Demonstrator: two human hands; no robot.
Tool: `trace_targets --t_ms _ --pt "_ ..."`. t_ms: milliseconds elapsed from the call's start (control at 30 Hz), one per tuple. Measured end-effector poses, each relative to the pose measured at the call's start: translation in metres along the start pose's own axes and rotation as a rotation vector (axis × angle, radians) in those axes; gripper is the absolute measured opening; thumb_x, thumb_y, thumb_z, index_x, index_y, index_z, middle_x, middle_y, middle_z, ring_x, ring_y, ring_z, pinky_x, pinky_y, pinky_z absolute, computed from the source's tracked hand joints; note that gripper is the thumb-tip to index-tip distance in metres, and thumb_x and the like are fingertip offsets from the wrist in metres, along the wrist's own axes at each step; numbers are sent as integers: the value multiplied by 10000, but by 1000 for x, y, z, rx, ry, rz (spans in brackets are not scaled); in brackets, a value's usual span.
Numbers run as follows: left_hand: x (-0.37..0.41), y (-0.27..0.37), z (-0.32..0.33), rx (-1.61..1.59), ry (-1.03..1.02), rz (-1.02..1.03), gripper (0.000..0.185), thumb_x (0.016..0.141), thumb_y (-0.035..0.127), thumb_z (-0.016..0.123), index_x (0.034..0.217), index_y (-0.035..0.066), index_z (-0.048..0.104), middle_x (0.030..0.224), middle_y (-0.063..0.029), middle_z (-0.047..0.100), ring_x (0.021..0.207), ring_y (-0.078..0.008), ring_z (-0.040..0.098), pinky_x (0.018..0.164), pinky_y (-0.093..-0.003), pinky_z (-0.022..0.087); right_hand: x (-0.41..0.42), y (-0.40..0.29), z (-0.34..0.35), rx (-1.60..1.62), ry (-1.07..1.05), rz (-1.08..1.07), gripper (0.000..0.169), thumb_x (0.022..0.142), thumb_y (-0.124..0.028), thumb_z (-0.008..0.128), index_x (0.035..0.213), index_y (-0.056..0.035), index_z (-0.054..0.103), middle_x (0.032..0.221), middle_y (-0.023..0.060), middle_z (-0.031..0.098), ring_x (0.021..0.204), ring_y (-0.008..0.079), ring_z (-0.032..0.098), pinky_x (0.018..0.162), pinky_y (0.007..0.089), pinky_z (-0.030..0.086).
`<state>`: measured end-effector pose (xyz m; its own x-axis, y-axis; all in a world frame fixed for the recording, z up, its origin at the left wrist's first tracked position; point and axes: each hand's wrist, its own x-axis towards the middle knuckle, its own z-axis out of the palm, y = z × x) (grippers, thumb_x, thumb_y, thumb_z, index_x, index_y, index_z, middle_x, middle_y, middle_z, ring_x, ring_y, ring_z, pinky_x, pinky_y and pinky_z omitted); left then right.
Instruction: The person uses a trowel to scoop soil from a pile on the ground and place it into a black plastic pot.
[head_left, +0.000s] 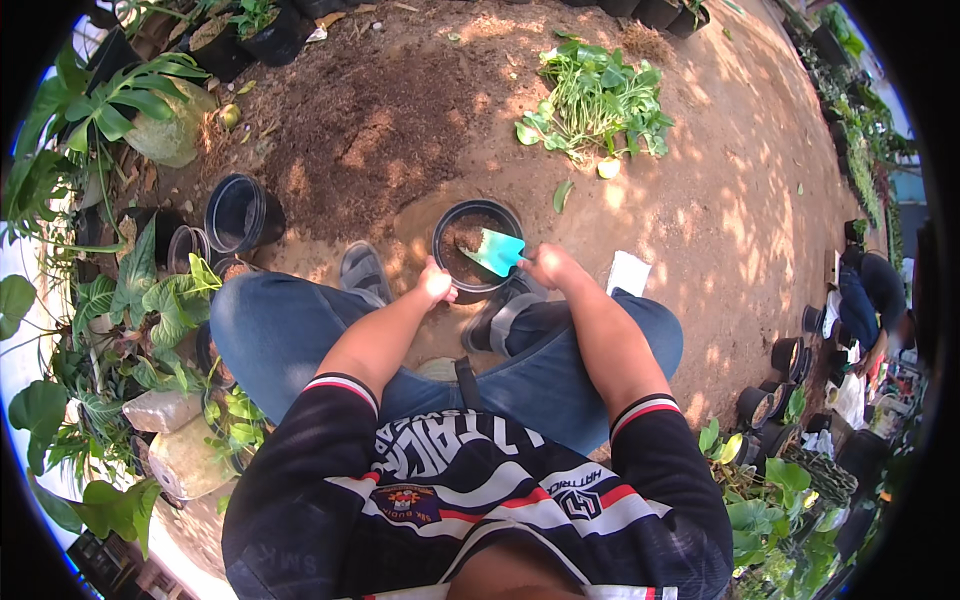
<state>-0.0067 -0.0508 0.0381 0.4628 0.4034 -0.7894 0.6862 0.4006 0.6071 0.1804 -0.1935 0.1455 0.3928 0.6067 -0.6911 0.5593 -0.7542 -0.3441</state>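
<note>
Between my feet stands a round black plastic plant pot (442, 217) with brown soil (459, 234) inside. My left hand (436, 284) grips the pot's near left rim. In my right hand (550, 266) is the handle of a turquoise garden trowel (501, 253). Its blade lies over the pot's opening, with soil smeared along the tip, which points left into the pot. Most of the trowel's handle is hidden inside my fist.
Dark loose soil (360, 142) spreads ahead of the pot. A heap of leafy green cuttings (600, 97) lies at the upper right. Stacked black pots (238, 214) stand left, near a large-leaved plant (176, 304). A white packet (630, 274) rests by my right knee. Another person (874, 292) bends at far right.
</note>
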Motion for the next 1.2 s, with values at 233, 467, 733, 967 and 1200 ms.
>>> trace_targets --t_ms 233,467,733,967,1200 --pt "1 -2 2 65 6 11 326 889 62 308 1155 -32 144 692 -221 557 473 -250 569 379 -315 476 -4 -4 -4 -19 26 37 379 834 -384 514 1103 -127 587 749 158 636 654 237 625 643 353 492" --pt "10 -5 -1 69 -40 4 386 885 76 305 1187 -48 99 708 -232 564 478 -245 573 382 -310 475 -9 7 -19 -79 -32 -4 349 829 -374 520 1005 -90 622 736 118 633 578 220 597 569 346 483" --pt "9 -3 0 77 -27 -20 429 882 79 306 1216 -34 63 709 -234 564 480 -250 572 385 -322 479 -22 -17 -31 25 -280 170 335 845 -362 497 961 -78 629 659 74 582 502 178 526 482 352 450" --pt "3 1 5 109 48 -19 377 873 88 342 1165 -32 136 678 -208 559 448 -231 557 365 -321 464 -19 -14 -30 193 -432 248 364 871 -385 459 916 -60 617 599 48 502 470 148 463 454 335 412" --pt "8 5 -14 710 459 272 261 800 110 442 1020 -30 428 831 -235 589 754 -351 601 665 -439 481 -23 -14 -32 228 -357 156 375 883 -372 451 868 -23 588 559 70 512 445 170 486 451 337 425"
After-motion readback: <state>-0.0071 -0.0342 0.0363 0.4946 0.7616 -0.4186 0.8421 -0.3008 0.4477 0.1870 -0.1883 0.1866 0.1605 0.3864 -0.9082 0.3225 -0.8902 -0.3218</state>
